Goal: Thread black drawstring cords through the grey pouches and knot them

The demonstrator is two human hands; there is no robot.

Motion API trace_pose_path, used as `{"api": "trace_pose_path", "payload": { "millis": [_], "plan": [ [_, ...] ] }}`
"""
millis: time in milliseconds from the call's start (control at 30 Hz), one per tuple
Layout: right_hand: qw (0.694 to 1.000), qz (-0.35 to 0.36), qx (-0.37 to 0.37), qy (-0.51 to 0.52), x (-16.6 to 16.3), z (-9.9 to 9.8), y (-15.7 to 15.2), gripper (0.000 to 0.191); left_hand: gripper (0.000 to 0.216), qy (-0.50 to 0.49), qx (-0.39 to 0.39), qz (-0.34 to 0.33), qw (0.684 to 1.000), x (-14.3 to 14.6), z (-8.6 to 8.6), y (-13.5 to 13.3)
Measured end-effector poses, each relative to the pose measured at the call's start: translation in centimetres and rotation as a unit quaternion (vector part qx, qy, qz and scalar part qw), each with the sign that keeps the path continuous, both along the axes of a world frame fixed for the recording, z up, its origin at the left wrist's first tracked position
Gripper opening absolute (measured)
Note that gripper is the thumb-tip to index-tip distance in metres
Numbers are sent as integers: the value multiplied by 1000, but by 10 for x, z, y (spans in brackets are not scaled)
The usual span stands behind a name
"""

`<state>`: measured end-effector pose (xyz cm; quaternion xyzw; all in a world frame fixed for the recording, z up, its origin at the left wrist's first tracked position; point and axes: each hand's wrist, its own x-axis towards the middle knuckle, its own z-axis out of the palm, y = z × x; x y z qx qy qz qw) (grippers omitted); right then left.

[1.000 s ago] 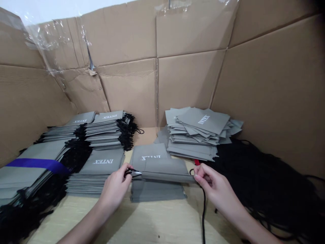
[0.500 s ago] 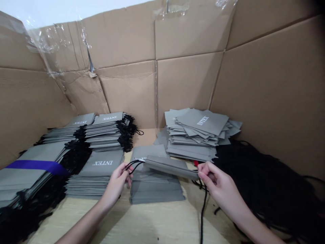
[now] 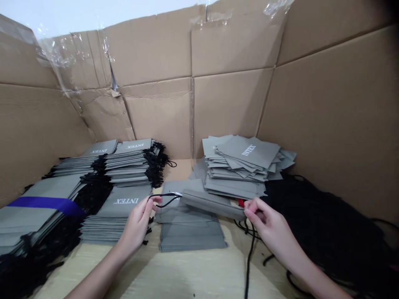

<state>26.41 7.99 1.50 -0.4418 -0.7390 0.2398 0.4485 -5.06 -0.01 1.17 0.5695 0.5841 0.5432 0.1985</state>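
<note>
My left hand (image 3: 137,222) pinches a black drawstring cord (image 3: 163,198) that sticks out of the left end of a grey fabric pouch (image 3: 212,203). My right hand (image 3: 264,224) is closed on the pouch's right end, where more black cord hangs down toward the table. The pouch is lifted a little above a small pile of grey pouches (image 3: 190,232) lying on the table in front of me.
Neat stacks of grey INTEX pouches with black cords (image 3: 127,166) fill the left, one bundle bound with a purple band (image 3: 46,203). A loose heap of grey pouches (image 3: 243,166) lies at the back right. Loose black cords (image 3: 318,224) are piled at the right. Cardboard walls (image 3: 336,116) surround the wooden table (image 3: 187,274).
My left hand has drawn the black cord out leftward from the pouch's end. The pouch has risen off the pile and tilted, with my right hand still on its right end.
</note>
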Motion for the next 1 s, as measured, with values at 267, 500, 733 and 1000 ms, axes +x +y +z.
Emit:
{"api": "trace_pose_path", "payload": {
  "millis": [267,500,733,1000],
  "plan": [
    [999,22,-49,-4,6,-14,16,25,33,-257,61,-33,964,-3,9,0],
    [995,66,-67,27,5,-25,22,31,18,-536,72,-70,838,-5,16,4],
    [993,64,-88,38,-3,-19,14,36,26,-376,-10,-148,915,10,1,4],
    [994,72,-72,46,-7,-21,7,30,34,-123,-82,-162,976,16,-4,4]
  ]
}}
